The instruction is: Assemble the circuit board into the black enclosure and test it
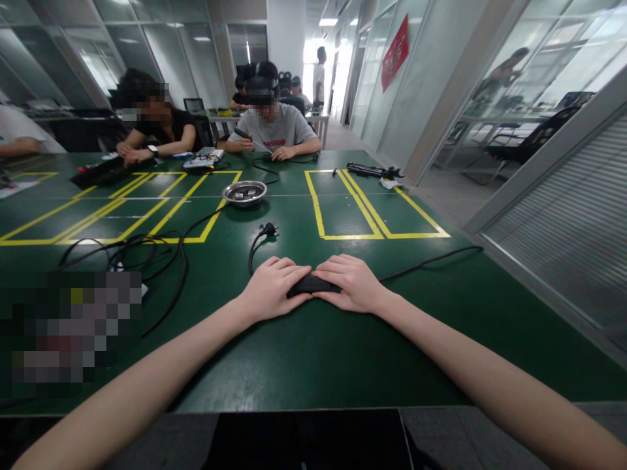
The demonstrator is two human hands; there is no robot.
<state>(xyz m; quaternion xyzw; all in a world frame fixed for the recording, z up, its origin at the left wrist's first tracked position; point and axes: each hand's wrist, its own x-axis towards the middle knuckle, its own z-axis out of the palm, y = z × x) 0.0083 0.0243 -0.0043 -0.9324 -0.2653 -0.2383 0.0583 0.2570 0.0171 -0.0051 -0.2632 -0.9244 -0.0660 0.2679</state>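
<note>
My left hand (272,287) and my right hand (350,282) lie side by side on the green table (313,346), fingers curled down over a small black block (309,285) that looks like a power adapter. Both hands press on it, and most of it is hidden under the fingers. A black cable (431,262) runs from under my right hand off to the right. Another black cord with a plug (268,230) curls just beyond my left hand.
A metal bowl (244,193) holding small parts stands further out. Tangled black cables (137,251) lie at the left. Yellow tape rectangles (372,215) mark the table. Two people sit across at the far edge, one holding a tool (243,135). A black tool (372,171) lies far right.
</note>
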